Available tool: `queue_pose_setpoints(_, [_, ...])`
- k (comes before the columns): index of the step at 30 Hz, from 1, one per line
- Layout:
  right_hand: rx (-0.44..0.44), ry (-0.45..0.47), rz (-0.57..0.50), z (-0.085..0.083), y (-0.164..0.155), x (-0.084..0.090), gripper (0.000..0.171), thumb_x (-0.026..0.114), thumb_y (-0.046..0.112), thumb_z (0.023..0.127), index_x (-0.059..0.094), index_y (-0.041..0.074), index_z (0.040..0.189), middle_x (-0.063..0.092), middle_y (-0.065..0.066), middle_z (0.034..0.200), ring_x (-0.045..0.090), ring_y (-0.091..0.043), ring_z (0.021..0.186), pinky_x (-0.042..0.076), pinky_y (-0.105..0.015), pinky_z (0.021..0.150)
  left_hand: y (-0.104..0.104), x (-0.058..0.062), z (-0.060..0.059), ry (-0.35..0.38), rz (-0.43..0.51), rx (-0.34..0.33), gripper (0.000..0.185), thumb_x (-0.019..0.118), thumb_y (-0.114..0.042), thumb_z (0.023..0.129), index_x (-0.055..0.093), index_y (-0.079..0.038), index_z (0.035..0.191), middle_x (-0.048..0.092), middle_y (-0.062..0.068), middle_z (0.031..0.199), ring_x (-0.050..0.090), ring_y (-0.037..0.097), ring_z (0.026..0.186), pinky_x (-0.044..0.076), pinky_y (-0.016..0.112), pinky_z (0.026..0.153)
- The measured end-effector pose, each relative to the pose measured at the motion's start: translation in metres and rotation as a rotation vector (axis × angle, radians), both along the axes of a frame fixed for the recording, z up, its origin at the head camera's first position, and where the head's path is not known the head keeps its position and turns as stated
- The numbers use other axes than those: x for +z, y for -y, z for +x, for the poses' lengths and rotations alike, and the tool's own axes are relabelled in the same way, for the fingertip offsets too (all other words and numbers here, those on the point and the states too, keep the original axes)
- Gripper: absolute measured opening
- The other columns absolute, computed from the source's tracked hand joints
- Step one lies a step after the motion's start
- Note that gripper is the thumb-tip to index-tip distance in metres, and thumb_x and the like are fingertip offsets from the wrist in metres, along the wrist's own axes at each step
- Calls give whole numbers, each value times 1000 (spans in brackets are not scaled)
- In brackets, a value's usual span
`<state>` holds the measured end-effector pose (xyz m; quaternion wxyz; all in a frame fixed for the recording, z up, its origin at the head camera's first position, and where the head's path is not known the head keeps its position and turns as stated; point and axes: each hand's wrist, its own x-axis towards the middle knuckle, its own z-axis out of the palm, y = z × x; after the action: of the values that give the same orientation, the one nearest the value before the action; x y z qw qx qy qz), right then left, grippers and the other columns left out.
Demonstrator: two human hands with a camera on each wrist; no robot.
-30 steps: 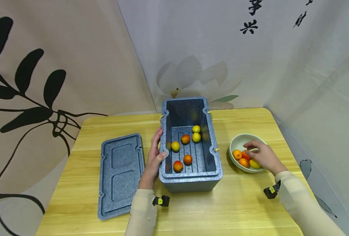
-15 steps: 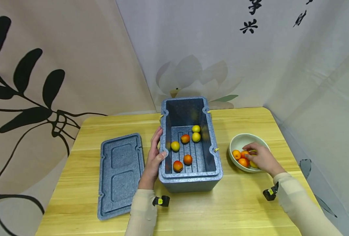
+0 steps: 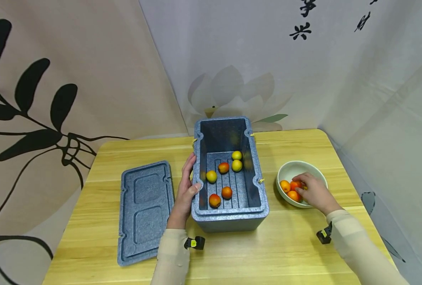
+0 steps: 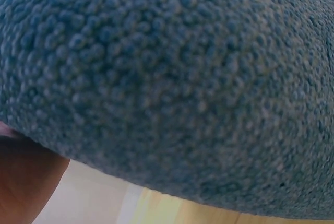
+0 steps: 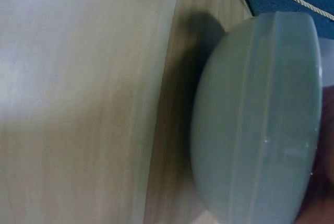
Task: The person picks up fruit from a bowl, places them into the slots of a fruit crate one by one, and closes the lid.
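Note:
A blue-grey foam box (image 3: 229, 217) stands open-topped on the table, with small round fruits inside, among them a red-orange fruit (image 3: 214, 200) and a yellow fruit (image 3: 211, 176). My left hand (image 3: 184, 194) rests against its left side, thumb on the rim and fingers along the outer wall. In the left wrist view the foam wall fills most of the picture. On the right, my right hand (image 3: 316, 193) reaches into a pale green bowl (image 3: 286, 171), fingers bent down around the fruits. An orange fruit (image 3: 285, 186) shows beside the fingertips; I cannot tell whether they grip one.
The matching foam lid (image 3: 146, 213) lies on the wooden table (image 3: 232, 257), left of the box. Yellow cord loops (image 3: 261, 181) stick out from the box's sides. Printed cloth (image 3: 139, 79) hangs behind the table.
My right hand has shifted slightly left and lower within the bowl, covering the yellow fruit that showed beneath it before. The left hand keeps its place on the box.

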<state>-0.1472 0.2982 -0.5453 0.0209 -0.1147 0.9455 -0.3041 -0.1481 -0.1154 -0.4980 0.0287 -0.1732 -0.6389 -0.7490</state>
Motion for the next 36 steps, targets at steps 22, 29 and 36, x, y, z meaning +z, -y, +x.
queue_pose_setpoints(22, [-35,33,-11,-5,-1,-6,32,69,1,86,63,-5,117,59,-21,112,60,-37,97,49,-51,85,0,-3,-1,-13,-9,1,77,51,-24,84,27,-15,156,14,-4,162,14,20,144,23,66,105])
queue_pose_setpoints(29, [-44,57,-29,-6,-1,-5,32,68,0,87,63,-5,117,57,-22,113,62,-41,99,50,-52,84,1,-4,-1,-32,-17,9,77,51,-25,84,26,-13,156,14,-1,162,13,22,145,20,69,104])
queue_pose_setpoints(36, [-43,59,-26,-5,0,-5,31,68,1,87,63,-4,117,58,-22,113,62,-41,97,50,-53,84,1,-4,-1,-24,-32,15,76,51,-28,84,27,-15,156,15,-4,162,13,21,144,21,69,105])
